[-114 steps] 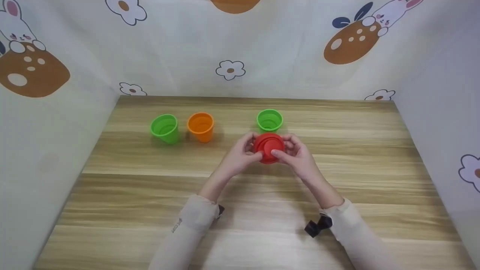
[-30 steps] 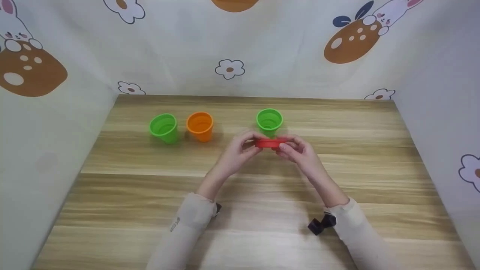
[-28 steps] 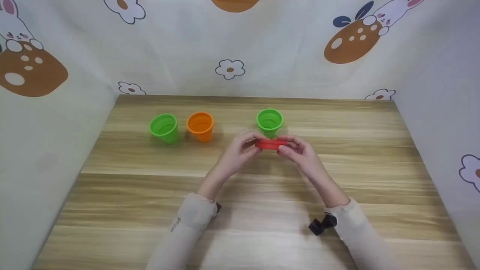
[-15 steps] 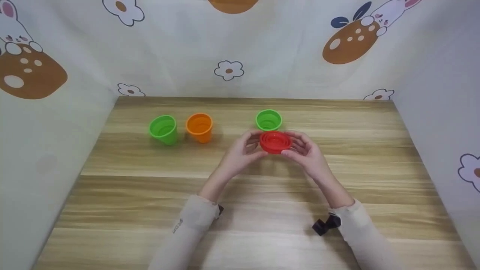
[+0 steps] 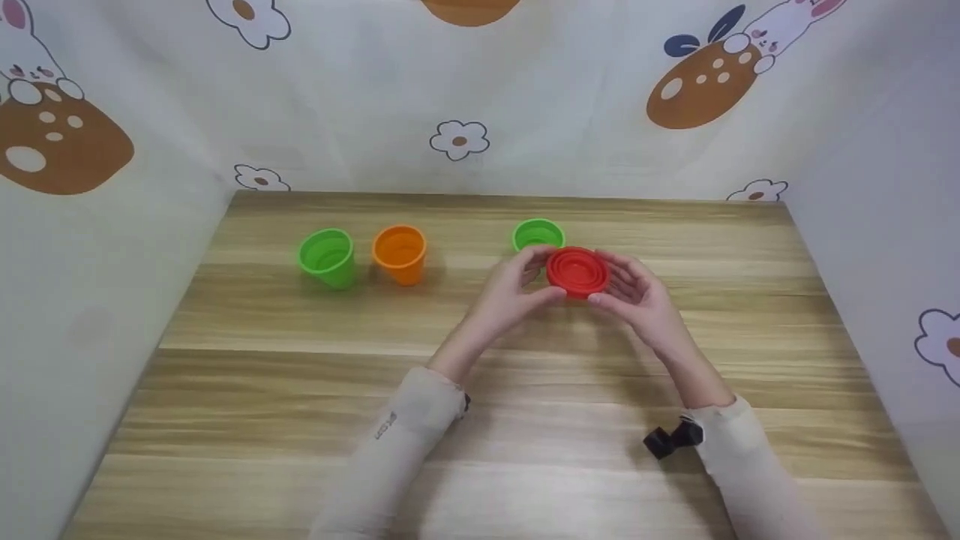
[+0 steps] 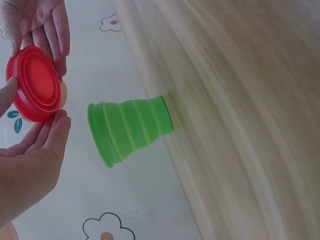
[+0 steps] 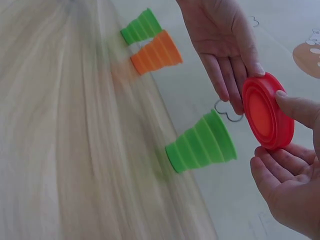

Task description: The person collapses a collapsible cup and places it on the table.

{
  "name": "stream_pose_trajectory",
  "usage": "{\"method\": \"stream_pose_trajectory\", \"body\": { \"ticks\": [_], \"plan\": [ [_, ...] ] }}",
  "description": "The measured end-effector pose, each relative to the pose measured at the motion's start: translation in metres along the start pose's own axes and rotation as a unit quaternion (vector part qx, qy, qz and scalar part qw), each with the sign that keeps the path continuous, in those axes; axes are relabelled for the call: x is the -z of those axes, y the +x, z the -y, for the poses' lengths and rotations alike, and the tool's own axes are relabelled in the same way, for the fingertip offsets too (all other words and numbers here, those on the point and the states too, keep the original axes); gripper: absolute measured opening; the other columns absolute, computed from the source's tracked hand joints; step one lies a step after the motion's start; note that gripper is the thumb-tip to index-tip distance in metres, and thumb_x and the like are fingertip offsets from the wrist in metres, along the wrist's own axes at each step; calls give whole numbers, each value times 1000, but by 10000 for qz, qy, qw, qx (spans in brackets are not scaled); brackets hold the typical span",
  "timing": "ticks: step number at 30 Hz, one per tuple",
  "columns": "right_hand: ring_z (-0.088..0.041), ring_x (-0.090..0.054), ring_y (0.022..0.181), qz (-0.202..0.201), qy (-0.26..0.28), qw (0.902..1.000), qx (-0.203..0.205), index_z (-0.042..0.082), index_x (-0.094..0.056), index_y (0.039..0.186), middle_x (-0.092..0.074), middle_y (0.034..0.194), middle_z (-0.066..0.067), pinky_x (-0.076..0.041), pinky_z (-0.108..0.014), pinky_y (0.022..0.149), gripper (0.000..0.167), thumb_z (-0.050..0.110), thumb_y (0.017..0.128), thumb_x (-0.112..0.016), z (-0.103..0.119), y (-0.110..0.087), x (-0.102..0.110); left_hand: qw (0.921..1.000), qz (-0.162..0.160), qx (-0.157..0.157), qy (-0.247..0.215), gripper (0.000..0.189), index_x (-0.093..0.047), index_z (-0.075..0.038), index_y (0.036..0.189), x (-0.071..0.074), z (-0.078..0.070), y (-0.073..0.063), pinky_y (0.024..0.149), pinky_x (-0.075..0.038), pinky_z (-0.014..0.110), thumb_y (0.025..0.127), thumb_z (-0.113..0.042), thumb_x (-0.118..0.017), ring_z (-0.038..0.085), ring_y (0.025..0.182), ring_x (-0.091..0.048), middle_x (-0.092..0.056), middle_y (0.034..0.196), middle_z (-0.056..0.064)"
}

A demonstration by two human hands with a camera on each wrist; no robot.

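A red collapsible cup, folded flat into a ringed disc, is held above the table between both hands. My left hand pinches its left edge, thumb at the near side and fingers at the far side. On the opposite edge, my right hand grips it the same way. Both wrist views show the flat red cup clear of the tabletop. Just behind it stands an expanded green cup, upright, its lower part hidden by the left hand and the red cup in the head view.
Farther left on the wooden table, an orange cup and another green cup stand upright side by side, both expanded. A patterned curtain closes off the back, with a pale side wall on the right.
The red cup has tilted from edge-on to showing its ringed face. Both hands have carried it right and slightly away, so it now covers more of the green cup behind.
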State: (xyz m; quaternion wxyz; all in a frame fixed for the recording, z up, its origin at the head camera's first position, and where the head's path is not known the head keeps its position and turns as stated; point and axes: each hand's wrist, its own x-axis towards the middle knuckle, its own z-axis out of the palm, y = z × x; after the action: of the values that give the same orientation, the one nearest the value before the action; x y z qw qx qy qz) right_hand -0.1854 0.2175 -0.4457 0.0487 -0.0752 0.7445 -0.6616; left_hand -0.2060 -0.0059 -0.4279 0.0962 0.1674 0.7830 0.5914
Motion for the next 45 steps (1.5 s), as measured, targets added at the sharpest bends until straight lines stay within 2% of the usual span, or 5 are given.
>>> {"method": "stream_pose_trajectory", "body": {
  "ticks": [15, 26, 31, 37, 45],
  "plan": [
    [-24, -45, 141, -377, -31, 9993, 31, -1, -37, 150, -37, 157, -22, -46, -13, 103, 67, 2, 91, -68, -7, 3, 56, 9966, 320, -148, 747, 60, -51, -3, 142, -50, -18, 48, 110, -47, 28, 88, -11, -75, 23, 135, -54, -58, 144, 12],
    [-19, -49, 138, -133, -620, 9975, -319, -6, -34, 150, -36, 156, -26, -43, -8, 103, 68, -3, 90, -67, -38, 12, 88, 9647, 343, 664, 2524, 64, -51, -15, 144, -95, -9, 82, 105, -49, 28, 87, -17, -77, 16, 126, -60, -64, 137, 2],
    [-43, -41, 141, 190, -1202, 9908, -586, -8, -36, 148, -42, 151, -29, -45, -12, 103, 67, 1, 90, -69, -50, 17, 91, 9514, 584, 986, 2859, 67, -53, -14, 143, -100, 0, 91, 107, -48, 29, 83, -16, -81, 17, 125, -59, -64, 137, 2],
    [-43, -46, 137, 258, -1891, 9803, -500, -11, -41, 144, -47, 146, -32, -40, -44, 114, 65, 0, 88, -71, -57, 24, 82, 9440, 603, 1219, 3006, 67, -55, -14, 141, -99, 12, 95, 107, -48, 28, 80, -14, -83, 17, 124, -60, -65, 135, 2],
    [-42, -49, 135, 271, -2878, 9559, -527, -8, -46, 143, -51, 143, -30, -41, -51, 113, 62, 5, 88, -72, -50, 25, 79, 9334, 504, 1213, 3339, 58, -66, -18, 129, -101, 16, 99, 98, -52, 28, 75, -16, -86, 16, 113, -65, -71, 121, -2]
  ]
}}
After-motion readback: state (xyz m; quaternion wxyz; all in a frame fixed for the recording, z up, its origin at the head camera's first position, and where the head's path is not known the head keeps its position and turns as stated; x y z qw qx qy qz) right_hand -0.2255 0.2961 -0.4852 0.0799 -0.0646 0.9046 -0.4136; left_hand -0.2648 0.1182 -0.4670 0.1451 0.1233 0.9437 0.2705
